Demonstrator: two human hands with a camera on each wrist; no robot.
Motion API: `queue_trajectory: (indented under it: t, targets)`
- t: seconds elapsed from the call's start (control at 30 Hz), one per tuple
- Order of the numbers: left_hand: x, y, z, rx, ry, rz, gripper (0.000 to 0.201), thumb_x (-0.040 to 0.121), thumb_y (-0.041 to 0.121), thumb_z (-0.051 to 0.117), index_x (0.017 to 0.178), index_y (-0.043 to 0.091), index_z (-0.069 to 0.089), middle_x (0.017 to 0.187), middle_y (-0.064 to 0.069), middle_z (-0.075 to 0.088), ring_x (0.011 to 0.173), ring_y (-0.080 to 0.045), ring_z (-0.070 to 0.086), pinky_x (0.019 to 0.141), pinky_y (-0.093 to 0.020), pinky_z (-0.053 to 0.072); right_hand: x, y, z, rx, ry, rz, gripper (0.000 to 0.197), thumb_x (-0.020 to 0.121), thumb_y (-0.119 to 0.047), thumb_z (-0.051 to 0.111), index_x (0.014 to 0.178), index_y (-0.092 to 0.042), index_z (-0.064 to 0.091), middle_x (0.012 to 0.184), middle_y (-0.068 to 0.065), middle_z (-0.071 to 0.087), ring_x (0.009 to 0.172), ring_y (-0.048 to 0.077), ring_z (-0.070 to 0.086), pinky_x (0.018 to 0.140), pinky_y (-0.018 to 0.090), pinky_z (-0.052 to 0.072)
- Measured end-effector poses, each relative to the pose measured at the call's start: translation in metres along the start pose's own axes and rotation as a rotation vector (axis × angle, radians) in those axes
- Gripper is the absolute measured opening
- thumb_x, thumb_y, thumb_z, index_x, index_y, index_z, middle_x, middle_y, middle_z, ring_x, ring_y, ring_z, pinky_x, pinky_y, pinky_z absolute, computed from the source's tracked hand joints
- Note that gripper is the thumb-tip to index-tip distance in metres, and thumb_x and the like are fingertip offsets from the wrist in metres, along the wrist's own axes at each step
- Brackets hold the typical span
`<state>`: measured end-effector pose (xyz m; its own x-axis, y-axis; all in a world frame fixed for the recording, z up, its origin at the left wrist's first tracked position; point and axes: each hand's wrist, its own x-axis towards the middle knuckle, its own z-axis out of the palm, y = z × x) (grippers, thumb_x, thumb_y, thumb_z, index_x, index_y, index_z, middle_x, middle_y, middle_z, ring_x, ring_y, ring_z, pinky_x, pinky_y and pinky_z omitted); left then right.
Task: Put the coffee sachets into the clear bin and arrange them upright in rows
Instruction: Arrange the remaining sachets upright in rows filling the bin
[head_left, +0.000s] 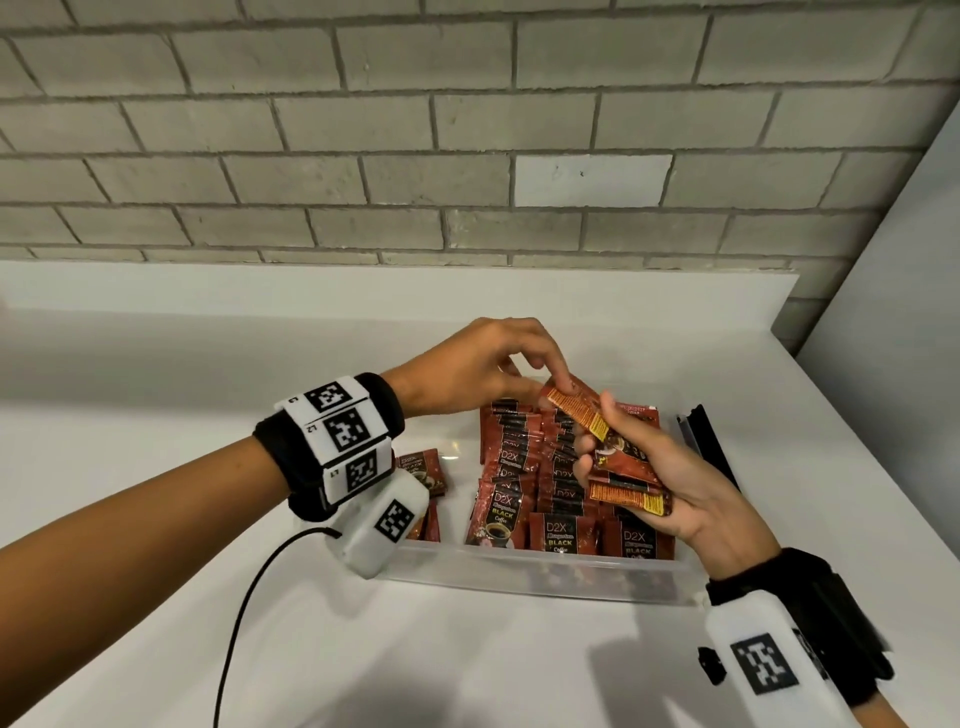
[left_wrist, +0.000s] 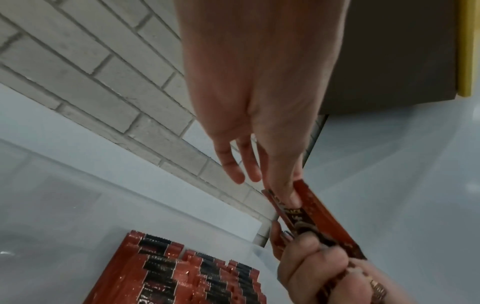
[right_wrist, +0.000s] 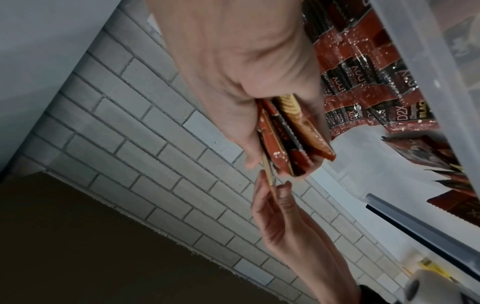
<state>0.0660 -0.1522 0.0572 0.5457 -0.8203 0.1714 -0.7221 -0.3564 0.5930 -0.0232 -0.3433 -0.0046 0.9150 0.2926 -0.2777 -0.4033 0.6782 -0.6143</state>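
The clear bin (head_left: 519, 571) stands on the white counter. Rows of red and black coffee sachets (head_left: 524, 467) stand upright in its right part. Over these rows my right hand (head_left: 597, 436) grips a small stack of sachets (head_left: 631, 467), fanned out. My left hand (head_left: 553, 382) reaches across and pinches the far end of the top sachet (head_left: 571, 405) between thumb and forefinger. In the left wrist view the pinched sachet (left_wrist: 324, 218) runs down into the right hand (left_wrist: 306, 253). In the right wrist view the stack (right_wrist: 291, 139) sits edge-on in my right hand.
A few loose sachets (head_left: 423, 470) lie flat in the bin's left part, partly hidden by the left wrist camera. A dark strip (head_left: 706, 447) lies beside the bin on the right. A grey brick wall (head_left: 467, 130) backs the counter, and a white panel (head_left: 893, 312) closes the right side.
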Motion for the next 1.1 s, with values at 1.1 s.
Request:
queue_trajectory:
  t: [1.1]
  targets:
    - [0.017, -0.040, 0.028, -0.026, -0.512, -0.361, 0.017, 0.091, 0.008, 0.062, 0.105, 0.002, 0.068, 0.091, -0.012, 0.072, 0.072, -0.015, 0.067, 0.075, -0.026, 0.057, 0.000, -0.001, -0.004, -0.062, 0.134, -0.144, 0.036, 0.082, 0.003, 0.050, 0.115, -0.008, 0.060, 0.110, 0.023, 0.068, 0.093, 0.032, 0.070, 0.079, 0.046, 0.057]
